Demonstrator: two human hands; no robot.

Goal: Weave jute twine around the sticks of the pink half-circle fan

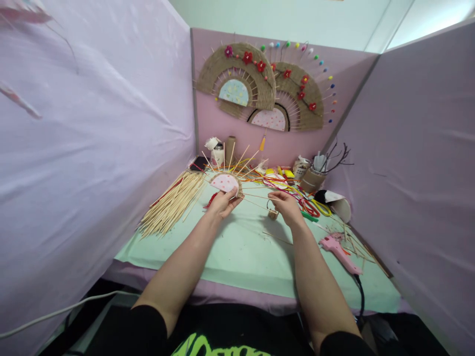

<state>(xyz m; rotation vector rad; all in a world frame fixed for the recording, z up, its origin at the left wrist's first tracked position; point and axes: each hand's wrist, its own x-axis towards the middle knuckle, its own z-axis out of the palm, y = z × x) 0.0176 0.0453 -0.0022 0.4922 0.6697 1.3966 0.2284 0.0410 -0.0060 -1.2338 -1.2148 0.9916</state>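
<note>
Black shirt (252,322) with lime-green lettering at the near edge of a cloth-covered worktop (237,262), a person holds out both bare arms over the pale green surface. Left hand (224,202) is closed on the lower edge of a half-round panel (223,182), its face pink with red spots, raised above the middle of the worktop, with thin sticks fanning out from its brown rim. Right hand (282,203), fingertips pinched together, grips the far end of a thin strand (256,197) leading from the panel's right side; whether it is stick or cord is too fine to tell. Just below that hand sits a small brown spool (273,214). At left lies a broad heap of pale sticks (172,205); at right, a pink glue gun (339,253) rests beside scattered stick pieces (356,242). Farther back, dark twigs (339,158) rise near a brown container (312,180), while two large woven half-rings (210,74) bearing red flowers (248,58) overlap on the pink back wall (356,74).
</note>
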